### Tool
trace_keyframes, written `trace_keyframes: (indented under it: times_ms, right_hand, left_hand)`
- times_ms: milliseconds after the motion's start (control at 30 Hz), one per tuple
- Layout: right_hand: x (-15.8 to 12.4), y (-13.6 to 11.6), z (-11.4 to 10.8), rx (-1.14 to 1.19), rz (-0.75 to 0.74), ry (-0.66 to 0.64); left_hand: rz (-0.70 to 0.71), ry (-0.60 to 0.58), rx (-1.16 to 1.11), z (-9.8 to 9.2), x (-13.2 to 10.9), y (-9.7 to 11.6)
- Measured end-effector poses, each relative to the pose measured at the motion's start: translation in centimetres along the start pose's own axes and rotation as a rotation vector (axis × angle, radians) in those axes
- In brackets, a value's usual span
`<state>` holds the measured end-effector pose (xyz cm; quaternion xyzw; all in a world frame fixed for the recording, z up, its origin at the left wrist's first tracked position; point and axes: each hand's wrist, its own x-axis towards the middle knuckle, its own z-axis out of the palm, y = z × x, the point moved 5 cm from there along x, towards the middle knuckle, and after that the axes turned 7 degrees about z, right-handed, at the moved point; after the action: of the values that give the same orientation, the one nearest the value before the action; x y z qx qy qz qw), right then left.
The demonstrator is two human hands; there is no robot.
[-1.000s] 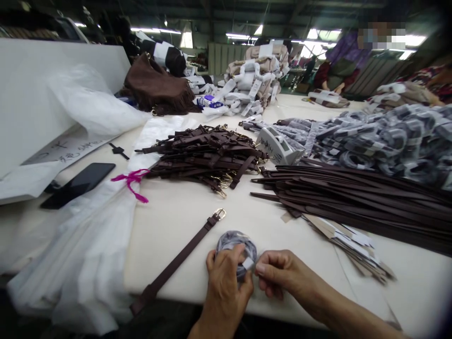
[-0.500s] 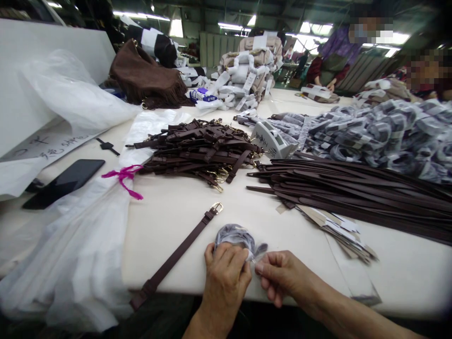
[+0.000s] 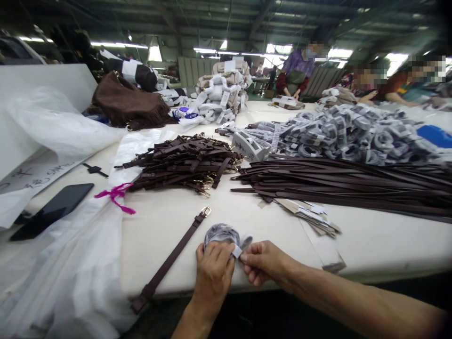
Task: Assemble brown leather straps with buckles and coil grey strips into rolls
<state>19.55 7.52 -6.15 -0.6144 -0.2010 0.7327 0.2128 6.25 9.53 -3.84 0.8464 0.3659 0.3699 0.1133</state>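
A rolled-up strap in clear plastic wrap lies at the front of the table. My left hand is closed over its near side, with the fingers hiding part of the roll. To the right, my right hand pinches the edge of a small white strip against the roll. A loose grey end of wrap sticks out just above those fingertips. Left of my hands lies a flat brown strap with a gold buckle, touched by neither hand.
Beyond my hands are a heap of buckled brown straps, long brown strips, a tape dispenser and paper slips. Wrapped rolls pile up behind. Plastic bags and a phone lie left. Co-workers stand at the back.
The view has turned up and to the right, so most things sit further left. Between my hands the white strip now shows more plainly. Both hands keep their places at the roll.
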Motion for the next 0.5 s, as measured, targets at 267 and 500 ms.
trace_keyframes:
  times_ms: [267, 500]
  right_hand:
    - [-2.2, -1.5, 1.3, 0.067, -0.271, -0.053]
    - [-3.1, -2.7, 2.1, 0.036, -0.447, -0.094]
  left_hand:
    - [-0.374, 0.032, -0.354, -2.0, 0.8, -0.1]
    - [-0.774, 0.023, -0.964, -3.1, 1.5, 0.7]
